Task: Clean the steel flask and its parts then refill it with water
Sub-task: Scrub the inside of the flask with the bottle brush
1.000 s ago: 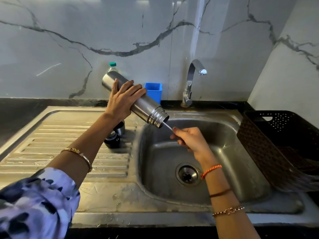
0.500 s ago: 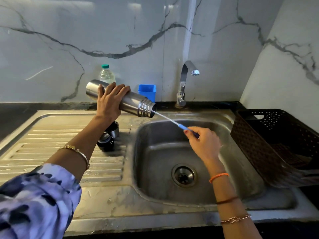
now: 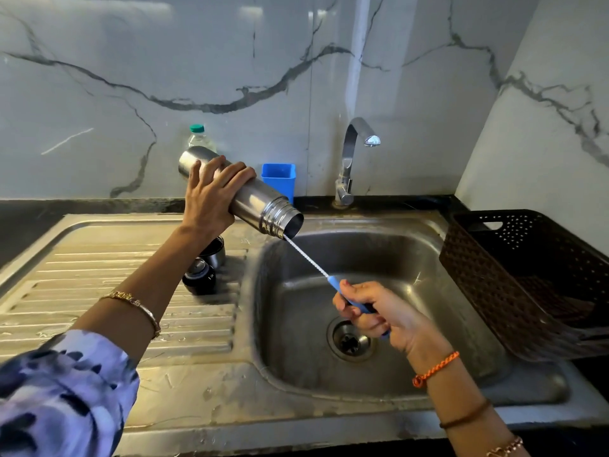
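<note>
Bottle brush (image 3: 329, 278) now drawn almost fully out of steel flask (image 3: 260, 201); left hand (image 3: 211, 196) fingers wrapped round body, right hand (image 3: 375, 311) fingers pinching blue handle; interior scrub likely finishing, rinse pending.

The bottle brush (image 3: 309, 258) vanishes into the mouth of the steel flask (image 3: 260, 201), so its head is out of sight inside. The right hand (image 3: 379, 316) wraps the blue handle and covers most of it. Behind the left forearm, the two flask parts (image 3: 204, 268) on the drainboard (image 3: 99, 275) are partly hidden. Only the cap and shoulders of the plastic bottle (image 3: 199, 136) clear the flask. The brown basket (image 3: 514, 275) runs off the right edge, its near corner smeared by blur. Whether water is in the flask cannot be told.
</note>
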